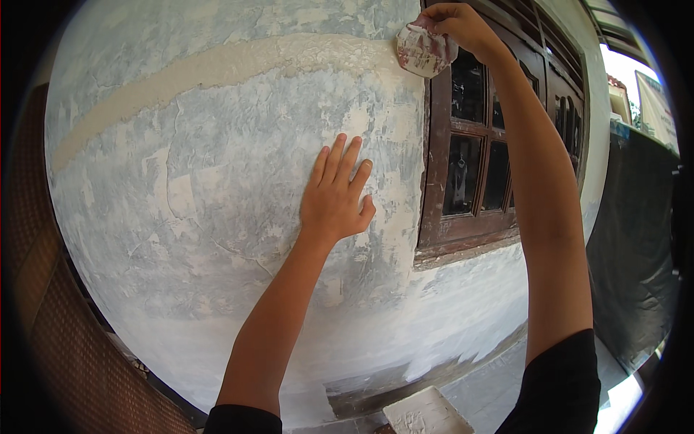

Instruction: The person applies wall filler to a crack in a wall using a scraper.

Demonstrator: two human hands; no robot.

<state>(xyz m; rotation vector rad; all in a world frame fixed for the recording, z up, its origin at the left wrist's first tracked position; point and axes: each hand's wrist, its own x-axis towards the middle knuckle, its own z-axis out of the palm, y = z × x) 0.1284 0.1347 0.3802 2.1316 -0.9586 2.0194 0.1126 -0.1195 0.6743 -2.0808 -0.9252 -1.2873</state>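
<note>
Black sleeves (557, 383) below, smeared spreader (423, 54) above.
It juts below and left of the right hand's (466, 29) fingers, which pinch its upper edge beside the window (470, 170); the left hand (332, 202) splays against the patchy wall (231, 217).

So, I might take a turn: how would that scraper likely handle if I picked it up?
The scraper is probably light, since the right hand alone pinches it near its upper edge. It may be fairly stiff, as its face looks flat rather than sagging. The pale smears on it could make it slippery if wet.
</note>
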